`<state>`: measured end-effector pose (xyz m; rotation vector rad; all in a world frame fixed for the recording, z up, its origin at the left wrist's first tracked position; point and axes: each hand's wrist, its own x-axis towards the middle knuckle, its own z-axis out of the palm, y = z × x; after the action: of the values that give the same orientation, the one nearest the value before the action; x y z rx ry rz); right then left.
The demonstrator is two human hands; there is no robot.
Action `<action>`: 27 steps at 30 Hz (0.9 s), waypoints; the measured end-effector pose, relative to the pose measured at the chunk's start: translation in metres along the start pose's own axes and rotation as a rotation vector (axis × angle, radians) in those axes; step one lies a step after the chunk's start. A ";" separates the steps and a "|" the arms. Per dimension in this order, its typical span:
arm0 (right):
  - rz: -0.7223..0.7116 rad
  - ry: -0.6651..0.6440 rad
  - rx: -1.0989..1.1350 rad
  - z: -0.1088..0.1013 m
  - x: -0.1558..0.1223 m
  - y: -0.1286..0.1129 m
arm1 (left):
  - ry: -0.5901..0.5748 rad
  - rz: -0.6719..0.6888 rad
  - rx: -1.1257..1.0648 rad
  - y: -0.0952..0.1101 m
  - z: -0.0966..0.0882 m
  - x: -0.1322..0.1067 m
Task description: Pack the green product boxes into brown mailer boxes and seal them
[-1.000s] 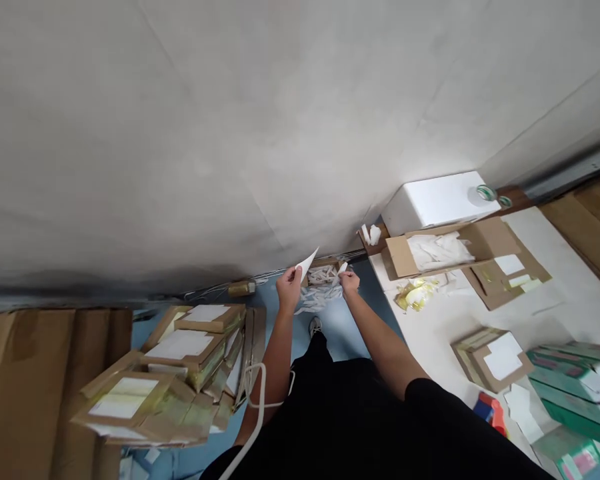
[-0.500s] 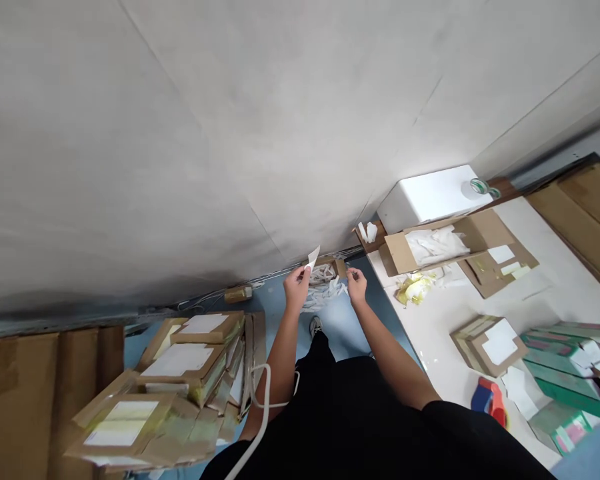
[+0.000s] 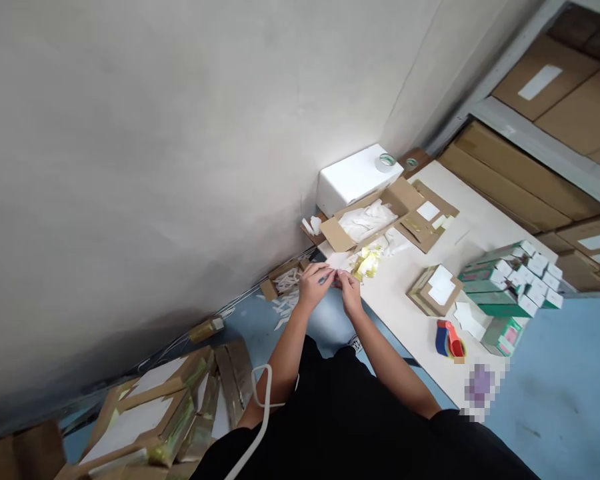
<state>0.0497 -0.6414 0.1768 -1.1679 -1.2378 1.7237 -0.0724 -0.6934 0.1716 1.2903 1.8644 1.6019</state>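
Note:
My left hand (image 3: pixel 313 285) and my right hand (image 3: pixel 349 292) are close together in front of me, fingertips nearly meeting by the table's near left corner. Both have their fingers pinched. Something small and dark shows between them, too small to name. Just beyond my right hand, a crumpled yellow-and-white wad of tape (image 3: pixel 368 263) lies on the white table (image 3: pixel 395 303). Below and left of my left hand, a small open carton (image 3: pixel 269 289) on the floor holds white paper scraps, and more scraps (image 3: pixel 286 307) are scattered beside it.
An open carton of white paper (image 3: pixel 337 235) stands before a white box (image 3: pixel 353 177) with a tape roll on top. A taped carton (image 3: pixel 436 289), a red-and-blue tape dispenser (image 3: pixel 449 339) and green boxes (image 3: pixel 495 300) sit right. Flattened cartons (image 3: pixel 145 420) are piled lower left.
My view has turned right. My hands have come together over the table's corner. The white paper slip that stood up from my left hand no longer shows.

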 end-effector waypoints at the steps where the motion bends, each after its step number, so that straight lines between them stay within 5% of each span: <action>1: -0.005 0.041 0.036 -0.012 -0.002 -0.005 | -0.022 0.040 0.030 0.007 0.016 -0.001; 11: -0.101 0.422 0.124 -0.178 0.001 -0.061 | -0.362 0.309 0.138 0.083 0.185 -0.009; 19: -0.116 0.368 0.125 -0.316 0.001 -0.061 | -0.241 -0.280 -0.331 0.093 0.315 -0.021; 27: -0.053 0.519 -0.029 -0.404 -0.008 -0.035 | -0.377 -0.321 -0.373 0.108 0.383 -0.023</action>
<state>0.4330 -0.5086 0.1580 -1.4666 -0.9625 1.2520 0.2732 -0.4952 0.1525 0.9882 1.3806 1.3437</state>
